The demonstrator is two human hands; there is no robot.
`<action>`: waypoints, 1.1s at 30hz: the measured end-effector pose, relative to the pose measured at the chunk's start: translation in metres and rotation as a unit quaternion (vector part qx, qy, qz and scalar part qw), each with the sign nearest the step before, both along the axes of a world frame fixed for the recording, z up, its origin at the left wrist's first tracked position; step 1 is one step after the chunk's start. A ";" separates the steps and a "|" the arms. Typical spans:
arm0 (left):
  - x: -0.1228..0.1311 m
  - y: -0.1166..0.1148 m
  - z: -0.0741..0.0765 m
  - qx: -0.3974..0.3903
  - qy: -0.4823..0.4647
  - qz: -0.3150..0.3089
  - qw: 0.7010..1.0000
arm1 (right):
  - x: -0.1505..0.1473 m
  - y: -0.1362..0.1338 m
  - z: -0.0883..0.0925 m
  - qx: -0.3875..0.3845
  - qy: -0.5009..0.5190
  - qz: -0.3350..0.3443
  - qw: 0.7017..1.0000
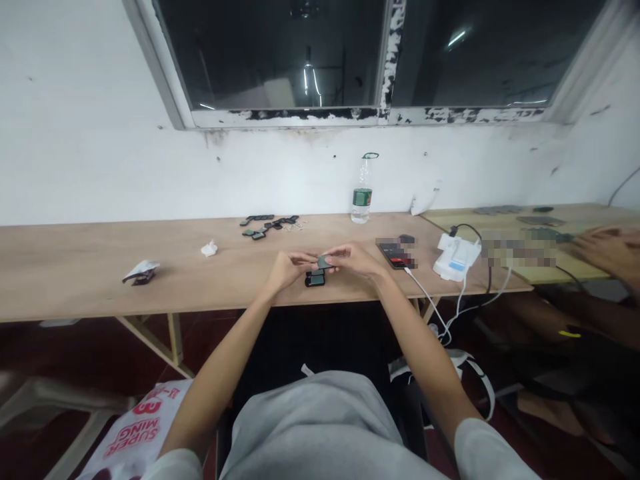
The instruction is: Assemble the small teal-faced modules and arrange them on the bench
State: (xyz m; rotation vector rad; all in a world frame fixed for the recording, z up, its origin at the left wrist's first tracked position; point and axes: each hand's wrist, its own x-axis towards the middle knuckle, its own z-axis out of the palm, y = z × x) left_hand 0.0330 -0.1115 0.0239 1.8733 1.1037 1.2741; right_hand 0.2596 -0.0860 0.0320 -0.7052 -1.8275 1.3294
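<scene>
Above the wooden table (75, 293), two hands meet
Left hand (290, 268) and right hand (356, 260) pinch a small dark rectangular module (325, 263) in tight grips, just above a second module (315, 280); similar dark pieces (267, 227) lie beyond.

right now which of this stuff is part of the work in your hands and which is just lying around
Part of the work:
left hand, right hand
small dark rectangular piece between them
similar dark piece below them
cluster of dark pieces

Lying about:
water bottle
crumpled tissue
torn wrapper
phone
white charging block
</scene>
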 end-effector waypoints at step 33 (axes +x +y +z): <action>-0.086 0.035 -0.004 0.000 0.264 0.067 0.962 | 0.019 0.021 -0.015 0.198 -0.306 -0.172 0.915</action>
